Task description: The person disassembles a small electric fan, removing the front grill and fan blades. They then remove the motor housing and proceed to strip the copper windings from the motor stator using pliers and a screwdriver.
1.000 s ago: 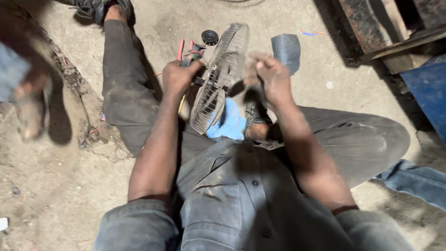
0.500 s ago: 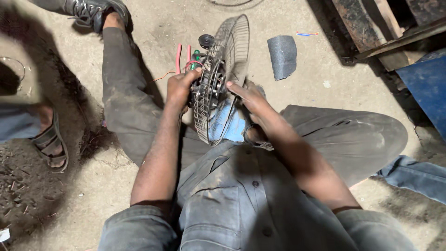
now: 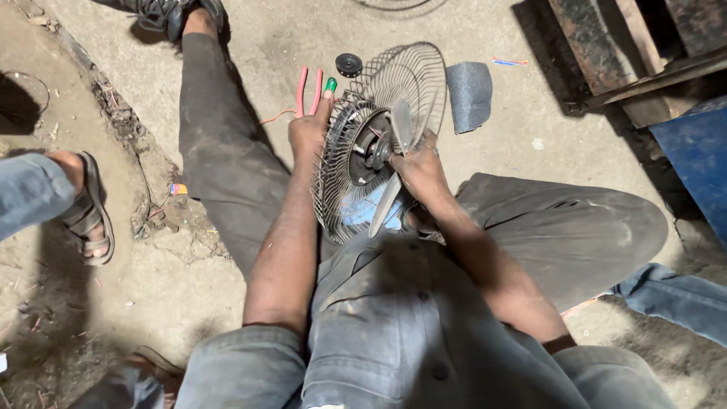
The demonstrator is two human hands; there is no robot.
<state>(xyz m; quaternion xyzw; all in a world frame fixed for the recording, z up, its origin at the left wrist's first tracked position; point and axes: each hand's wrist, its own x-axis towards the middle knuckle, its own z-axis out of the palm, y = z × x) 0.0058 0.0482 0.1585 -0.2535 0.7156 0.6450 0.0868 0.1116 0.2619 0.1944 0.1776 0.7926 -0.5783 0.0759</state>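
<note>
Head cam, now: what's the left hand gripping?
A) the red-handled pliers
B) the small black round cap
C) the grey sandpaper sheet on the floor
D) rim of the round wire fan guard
D: the left hand clasps the left rim of the round wire fan guard, while the right hand is at the grey fan blade near the hub.

One round wire fan guard [image 3: 356, 144] | one grey sandpaper sheet [image 3: 469, 95] | one black round cap [image 3: 348, 64] | two red-handled pliers grips [image 3: 309, 91] | one sandalled foot [image 3: 83, 204], left
</note>
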